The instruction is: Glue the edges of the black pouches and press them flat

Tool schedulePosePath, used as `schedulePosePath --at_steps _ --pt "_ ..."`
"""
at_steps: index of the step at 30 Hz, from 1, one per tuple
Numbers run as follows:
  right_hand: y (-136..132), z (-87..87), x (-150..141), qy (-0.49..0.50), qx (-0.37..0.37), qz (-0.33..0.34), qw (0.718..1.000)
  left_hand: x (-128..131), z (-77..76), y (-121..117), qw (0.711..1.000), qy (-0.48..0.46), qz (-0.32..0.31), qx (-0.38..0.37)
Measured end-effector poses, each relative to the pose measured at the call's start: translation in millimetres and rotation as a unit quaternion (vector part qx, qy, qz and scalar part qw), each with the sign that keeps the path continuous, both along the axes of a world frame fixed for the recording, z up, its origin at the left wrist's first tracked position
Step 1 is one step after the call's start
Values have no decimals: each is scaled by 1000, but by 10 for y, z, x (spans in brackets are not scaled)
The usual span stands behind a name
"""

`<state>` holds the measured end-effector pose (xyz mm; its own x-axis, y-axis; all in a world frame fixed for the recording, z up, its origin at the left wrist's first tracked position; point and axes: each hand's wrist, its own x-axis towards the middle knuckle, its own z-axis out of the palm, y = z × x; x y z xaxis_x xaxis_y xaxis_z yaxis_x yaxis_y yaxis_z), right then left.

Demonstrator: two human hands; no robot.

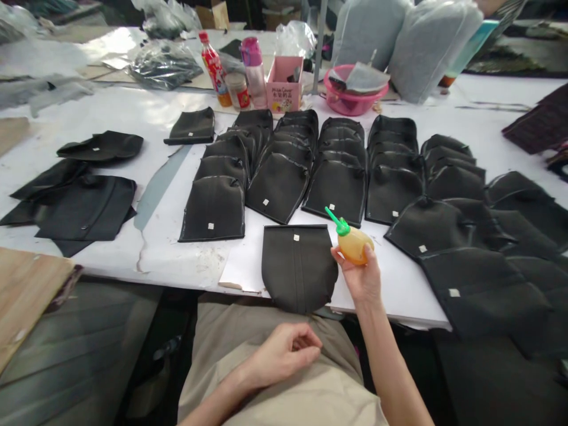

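Observation:
My right hand (361, 269) grips a small yellow squeeze bottle (355, 244) with a green nozzle cap. The nozzle points up and to the left. Just left of that hand lies a black leather-like piece (299, 269) with a rounded lower end, a small white tag near its straight top edge and lines down its middle. Its lower end hangs over the table's front edge. My left hand (286, 353) rests on my lap, fingers loosely curled, with nothing visible in them.
Overlapping rows of black pieces (335, 183) cover the white table (173, 260) behind and to the right. More black pieces (89, 204) lie at left. Behind stand a red-capped drink bottle (216, 71), a pink box (284, 89) and a pink basin (355, 103) holding a cleaver.

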<state>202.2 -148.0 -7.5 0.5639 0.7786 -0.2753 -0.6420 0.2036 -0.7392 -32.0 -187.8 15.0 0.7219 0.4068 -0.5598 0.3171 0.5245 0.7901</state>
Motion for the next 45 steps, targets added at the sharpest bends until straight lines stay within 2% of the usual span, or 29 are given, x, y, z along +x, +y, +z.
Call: schedulePosePath --at_steps 2,5,8,11,13,16,22,27,32,37,45 --pt "-114 35 133 -31 -16 -12 999 -8 192 182 996 -17 -32 76" --pt "-295 82 320 -93 -56 -22 994 70 341 588 971 -26 2 237" --pt "-450 126 427 -153 -86 -37 984 250 214 1017 915 -27 42 401" --pt "-560 155 469 -212 -119 -54 969 454 -50 1340 876 -34 29 480" --pt "-603 163 486 -263 -142 -60 953 564 -199 1470 867 -47 23 496" --pt "-609 172 504 -351 -169 -53 919 672 -324 1562 863 -59 18 502" --pt "-468 200 506 -509 -189 -28 839 748 -377 1623 845 -25 -20 534" --pt "-347 240 522 -599 -188 -13 778 760 -378 1625 843 -25 -4 537" --pt "-281 254 545 -635 -172 -4 753 758 -365 1609 837 1 -28 546" --pt "-226 224 570 -658 -161 0 736 760 -363 1604 820 16 -55 570" --pt "-186 306 631 -701 -134 35 700 752 -398 1599 820 9 -44 570"
